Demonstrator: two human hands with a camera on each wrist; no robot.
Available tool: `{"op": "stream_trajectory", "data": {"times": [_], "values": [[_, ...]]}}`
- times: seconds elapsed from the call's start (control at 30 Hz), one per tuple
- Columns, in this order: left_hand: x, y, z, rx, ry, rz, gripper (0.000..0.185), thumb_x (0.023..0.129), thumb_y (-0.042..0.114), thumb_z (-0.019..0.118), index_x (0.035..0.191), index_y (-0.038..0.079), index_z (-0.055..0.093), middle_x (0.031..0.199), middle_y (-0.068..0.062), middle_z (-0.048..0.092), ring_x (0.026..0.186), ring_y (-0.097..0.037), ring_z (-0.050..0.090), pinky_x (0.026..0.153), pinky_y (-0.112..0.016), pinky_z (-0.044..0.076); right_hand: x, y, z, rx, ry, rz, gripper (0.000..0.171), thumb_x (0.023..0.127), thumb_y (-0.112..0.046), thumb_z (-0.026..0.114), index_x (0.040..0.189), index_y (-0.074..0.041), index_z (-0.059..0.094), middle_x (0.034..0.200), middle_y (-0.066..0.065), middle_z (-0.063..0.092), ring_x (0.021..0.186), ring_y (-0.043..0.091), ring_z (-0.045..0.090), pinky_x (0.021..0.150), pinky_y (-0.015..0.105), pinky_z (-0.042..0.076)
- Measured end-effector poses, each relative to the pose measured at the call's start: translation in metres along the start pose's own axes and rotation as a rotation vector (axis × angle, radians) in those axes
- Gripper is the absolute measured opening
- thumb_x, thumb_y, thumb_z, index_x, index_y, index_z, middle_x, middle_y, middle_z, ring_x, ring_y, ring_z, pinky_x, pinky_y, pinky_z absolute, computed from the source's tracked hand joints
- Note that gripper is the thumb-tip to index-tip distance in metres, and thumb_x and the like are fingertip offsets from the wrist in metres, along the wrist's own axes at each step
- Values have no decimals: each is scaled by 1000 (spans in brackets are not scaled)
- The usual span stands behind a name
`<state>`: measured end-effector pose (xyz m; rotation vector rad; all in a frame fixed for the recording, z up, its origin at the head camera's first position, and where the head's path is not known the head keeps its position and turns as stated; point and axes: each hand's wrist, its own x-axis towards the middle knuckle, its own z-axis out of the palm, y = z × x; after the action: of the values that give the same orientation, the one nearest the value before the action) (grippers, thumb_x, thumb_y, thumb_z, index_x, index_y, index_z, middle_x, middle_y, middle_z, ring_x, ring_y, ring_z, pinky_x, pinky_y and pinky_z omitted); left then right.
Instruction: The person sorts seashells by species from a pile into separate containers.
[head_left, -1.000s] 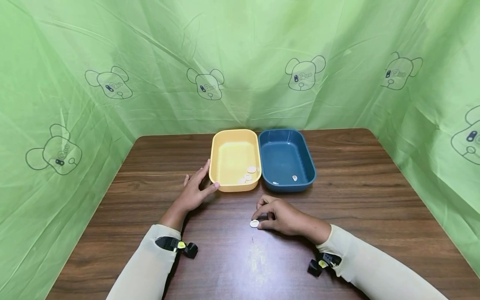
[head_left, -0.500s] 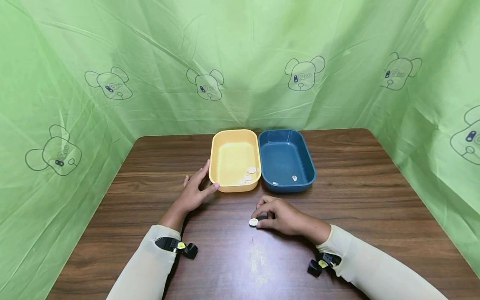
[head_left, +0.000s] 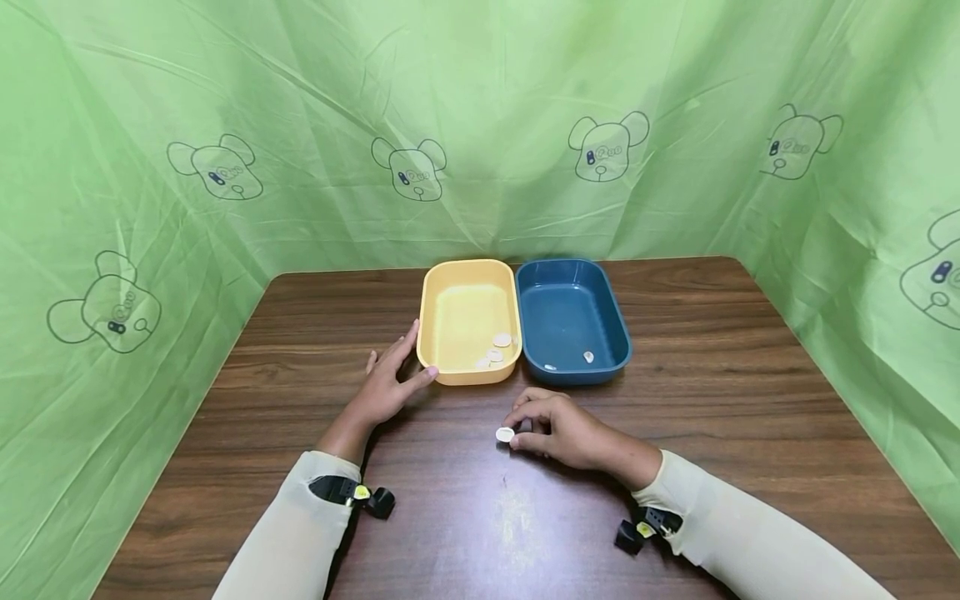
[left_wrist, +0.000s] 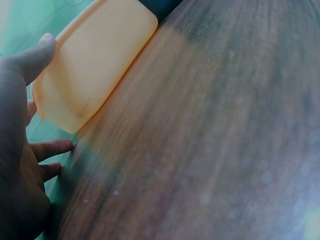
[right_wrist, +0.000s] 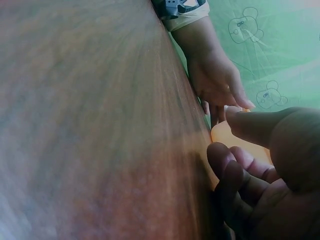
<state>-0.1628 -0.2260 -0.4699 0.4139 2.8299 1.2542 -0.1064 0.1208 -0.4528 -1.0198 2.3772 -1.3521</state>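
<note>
— Two trays side by side at the far middle of my table (head_left: 712, 392), right?

— Yes, from the head view: a yellow tray (head_left: 467, 321) and a blue tray (head_left: 573, 319), touching along their long sides, long axes running away from me. The yellow one holds a few white discs near its front right corner; the blue one has two small white bits by its front wall.

— And the loose disc?

— A white disc (head_left: 505, 434) sits on the wood just in front of the trays. It's round, so it has no long axis. My right hand (head_left: 558, 432) has its fingers curled, thumb and fingertips closed on the disc's right edge.

— Your left hand?

— My left hand (head_left: 387, 385) lies flat on the table, fingers straight and spread, thumb and index finger tips against the yellow tray's front left corner.

— The left wrist view?

— Blurry. My left hand (left_wrist: 20, 165) is spread open, thumb at the yellow tray's (left_wrist: 95, 65) edge.

— Right wrist view?

— My right hand's (right_wrist: 265, 170) fingers are curled in. I can't see the disc there. My left hand (right_wrist: 217, 82) shows beyond it.
</note>
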Motion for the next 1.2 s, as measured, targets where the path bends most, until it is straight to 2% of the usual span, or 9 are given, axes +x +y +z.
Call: {"op": "stream_trajectory", "data": {"times": [0.2, 0.3, 0.43, 0.53, 0.67, 0.83, 1.03, 1.2], "values": [[0, -1, 0, 0, -1, -3, 93, 104, 50, 69, 177, 37, 12, 183, -3, 24, 169, -43, 23, 127, -81, -10, 0, 0, 0, 40, 33, -4, 18, 95, -11, 86, 112, -14, 85, 109, 10, 73, 75, 9, 62, 65, 23, 56], [0, -1, 0, -2, -1, -4, 93, 104, 50, 70, 177, 37, 12, 183, -3, 25, 169, -43, 23, 127, -80, -10, 0, 0, 1, 52, 50, -5, 17, 95, -11, 86, 112, -14, 85, 110, 10, 73, 75, 8, 62, 64, 25, 58], [0, -1, 0, -5, 1, -3, 93, 104, 50, 70, 177, 36, 13, 183, -4, 25, 169, -44, 24, 127, -81, -10, 0, 0, 1, 100, 70, 7, 18, 95, -9, 85, 113, -11, 84, 112, 13, 71, 67, 5, 62, 56, 26, 59], [0, 0, 0, -4, 2, -4, 93, 104, 50, 70, 177, 37, 13, 183, -4, 25, 169, -44, 24, 127, -81, -10, -1, -1, 1, 104, 97, 2, 17, 95, -8, 85, 112, -11, 85, 112, 13, 71, 73, 7, 65, 61, 25, 60], [0, 0, 0, 0, 1, -6, 93, 104, 50, 70, 176, 37, 12, 183, -3, 25, 169, -42, 24, 127, -81, -10, -1, -2, 2, 79, 132, -13, 17, 94, -8, 86, 111, -12, 85, 111, 10, 73, 91, 13, 66, 74, 24, 57], [-1, 0, 0, 3, 0, -10, 93, 104, 51, 69, 176, 38, 12, 183, -4, 25, 169, -42, 24, 127, -80, -10, -1, -5, 3, 82, 148, -21, 18, 93, -8, 86, 110, -12, 86, 111, 8, 73, 89, 13, 66, 75, 24, 57], [-1, -2, -1, 8, 1, -10, 93, 105, 51, 69, 177, 35, 12, 183, -4, 24, 169, -42, 23, 127, -81, -10, 0, -8, 2, 72, 174, -73, 18, 93, -6, 86, 111, -9, 85, 110, 11, 74, 94, 27, 70, 79, 29, 60], [0, -1, 0, 15, 4, -5, 93, 105, 51, 68, 177, 35, 12, 183, -3, 24, 169, -43, 24, 127, -82, -9, 0, -13, 0, 74, 187, -80, 18, 93, -4, 85, 111, -7, 85, 108, 11, 75, 85, 14, 70, 75, 27, 61]]}}
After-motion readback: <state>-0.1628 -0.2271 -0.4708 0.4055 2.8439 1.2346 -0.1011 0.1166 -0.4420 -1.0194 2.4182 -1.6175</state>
